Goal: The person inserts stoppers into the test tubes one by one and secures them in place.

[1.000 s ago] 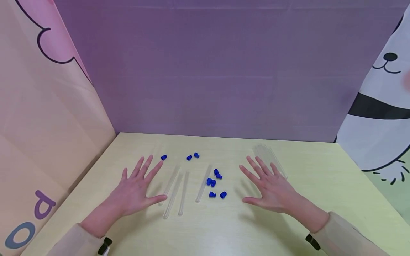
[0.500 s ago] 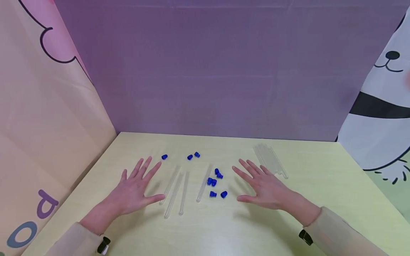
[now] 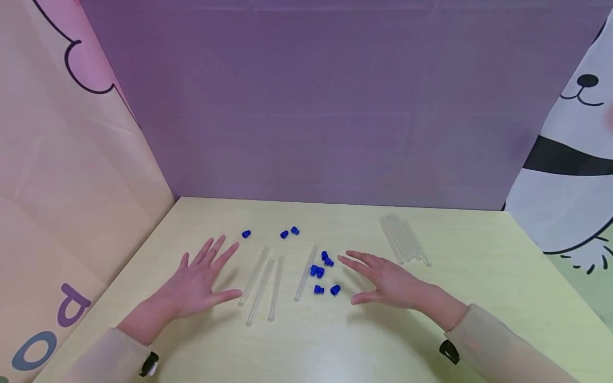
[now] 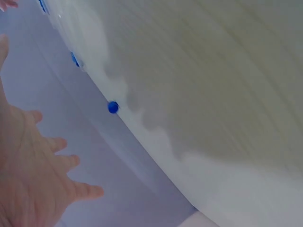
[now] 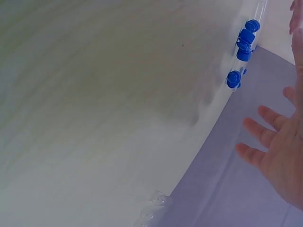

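My left hand (image 3: 195,284) hovers over the left part of the table with its fingers spread, holding nothing. Just right of its thumb lie three clear tubes (image 3: 261,291), roughly side by side. Another clear tube (image 3: 305,274) lies farther right, beside several small blue caps (image 3: 317,271). My right hand (image 3: 390,282) is held above the table to the right of these caps, its fingers extended and nothing in it. In the right wrist view, blue caps (image 5: 244,45) show beyond the fingers. One blue cap (image 4: 113,107) appears past my left hand in its wrist view.
A row of several clear tubes (image 3: 404,239) lies at the back right of the pale table (image 3: 306,351). Three more blue caps, one of them alone (image 3: 246,234), lie toward the back. A purple backdrop (image 3: 306,106) rises behind the table, with printed cloths at both sides.
My right hand has moved left toward the blue caps and turned more sideways, its fingers drawing closer together. My left hand has barely shifted. The tubes and caps lie as before.
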Demonstrator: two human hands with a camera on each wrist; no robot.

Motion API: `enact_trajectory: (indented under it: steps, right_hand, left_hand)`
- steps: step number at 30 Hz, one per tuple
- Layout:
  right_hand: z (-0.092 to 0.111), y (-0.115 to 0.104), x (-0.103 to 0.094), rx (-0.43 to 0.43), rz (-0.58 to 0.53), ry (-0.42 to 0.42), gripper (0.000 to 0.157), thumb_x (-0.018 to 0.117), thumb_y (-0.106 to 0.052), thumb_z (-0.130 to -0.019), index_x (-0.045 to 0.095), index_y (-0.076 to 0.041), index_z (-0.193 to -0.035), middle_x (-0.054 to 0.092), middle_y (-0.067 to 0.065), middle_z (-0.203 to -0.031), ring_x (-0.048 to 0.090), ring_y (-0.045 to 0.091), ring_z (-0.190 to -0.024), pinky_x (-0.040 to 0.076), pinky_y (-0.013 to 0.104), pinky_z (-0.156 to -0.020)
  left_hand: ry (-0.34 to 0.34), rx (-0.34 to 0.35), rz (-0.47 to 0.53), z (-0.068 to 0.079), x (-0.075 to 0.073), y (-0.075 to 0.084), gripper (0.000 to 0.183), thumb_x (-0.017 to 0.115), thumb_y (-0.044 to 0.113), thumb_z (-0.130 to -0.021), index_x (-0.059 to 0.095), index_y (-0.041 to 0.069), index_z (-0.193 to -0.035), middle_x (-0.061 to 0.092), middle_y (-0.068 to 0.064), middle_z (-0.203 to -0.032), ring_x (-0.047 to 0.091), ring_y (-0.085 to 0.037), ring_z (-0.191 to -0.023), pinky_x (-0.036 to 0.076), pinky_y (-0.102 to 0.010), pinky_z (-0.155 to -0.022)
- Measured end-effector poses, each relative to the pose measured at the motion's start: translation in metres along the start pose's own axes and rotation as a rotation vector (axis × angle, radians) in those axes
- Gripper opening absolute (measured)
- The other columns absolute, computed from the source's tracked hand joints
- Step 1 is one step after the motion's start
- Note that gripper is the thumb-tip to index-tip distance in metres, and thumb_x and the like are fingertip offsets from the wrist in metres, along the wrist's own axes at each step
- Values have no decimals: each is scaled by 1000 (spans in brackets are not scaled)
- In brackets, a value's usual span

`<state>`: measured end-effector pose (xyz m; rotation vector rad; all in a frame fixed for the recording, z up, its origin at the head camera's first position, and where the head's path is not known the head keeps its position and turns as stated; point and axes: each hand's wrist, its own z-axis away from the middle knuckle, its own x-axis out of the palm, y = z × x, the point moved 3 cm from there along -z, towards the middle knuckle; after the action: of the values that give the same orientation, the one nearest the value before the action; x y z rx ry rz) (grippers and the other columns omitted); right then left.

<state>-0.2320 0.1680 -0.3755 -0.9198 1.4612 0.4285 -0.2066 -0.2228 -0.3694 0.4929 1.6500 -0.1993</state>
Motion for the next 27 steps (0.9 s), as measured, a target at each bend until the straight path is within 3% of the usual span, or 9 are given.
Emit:
enact_trajectory:
  steps: [8, 15, 19, 27]
  right_hand:
    - [-5, 1, 6, 13, -89, -43, 79, 64, -53, -86, 38, -14, -150, 42, 12, -145, 47, 31, -127, 42, 47, -100]
    - [-10, 1, 11, -12, -129, -56, 71, 69, -44, -86, 45, -14, -145, 47, 7, -138, 52, 24, -121, 47, 39, -95]
    - [-14, 1, 14, -29, -133, -64, 65, 72, -38, -86, 50, -12, -141, 49, 4, -135, 53, 21, -119, 47, 36, -94]
    - [-20, -1, 19, -67, -153, -64, 52, 74, -26, -87, 57, -8, -132, 54, 1, -126, 55, 20, -115, 47, 32, -95]
  left_hand:
    - [5, 16, 25, 6, -2, -17, 91, 55, 65, -89, 12, 22, -157, 12, -15, -160, 16, -41, -143, 20, -75, -98]
    - [47, 62, 71, 12, -3, -30, 93, 62, 60, -87, 17, 18, -156, 21, -19, -157, 34, -43, -135, 31, -69, -97]
    - [39, 30, 150, 15, -4, -40, 93, 65, 56, -87, 16, 18, -157, 22, -22, -155, 38, -46, -131, 35, -63, -98]
    - [11, -49, 310, 19, -8, -49, 91, 65, 49, -90, 11, 19, -157, 22, -21, -156, 31, -46, -135, 32, -65, -98]
